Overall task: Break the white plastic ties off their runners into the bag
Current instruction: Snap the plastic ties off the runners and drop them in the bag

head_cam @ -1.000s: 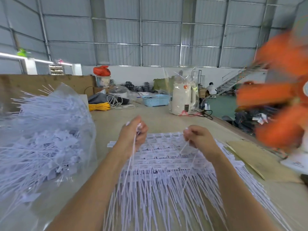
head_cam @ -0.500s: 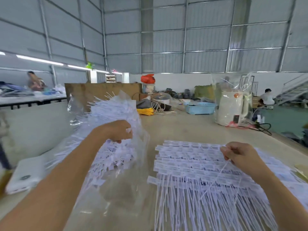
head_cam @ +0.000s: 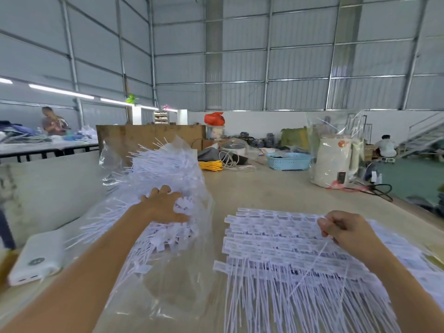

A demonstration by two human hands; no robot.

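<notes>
A clear plastic bag [head_cam: 189, 272] lies on the table at my left, stuffed with loose white ties [head_cam: 165, 169]. My left hand [head_cam: 164, 205] reaches into its mouth, fingers spread and lying on the ties inside. On the right, a flat stack of white ties on their runners [head_cam: 283, 239] covers the table, tails pointing toward me. My right hand [head_cam: 346, 230] rests on the stack's far right part, fingers curled and pinching a thin white runner strand [head_cam: 317, 258] that trails down across the stack.
A white power bank [head_cam: 36, 260] lies at the table's left edge. Farther back stand a brown board [head_cam: 149, 138], yellow cable [head_cam: 212, 165], a blue basket [head_cam: 289, 161] and a bagged white appliance [head_cam: 336, 162]. Two people sit in the background.
My left hand carried broken-off ties from the stack leftward into the bag and opened, now lying spread on the ties. My view swung left. The right hand stayed on the stack.
</notes>
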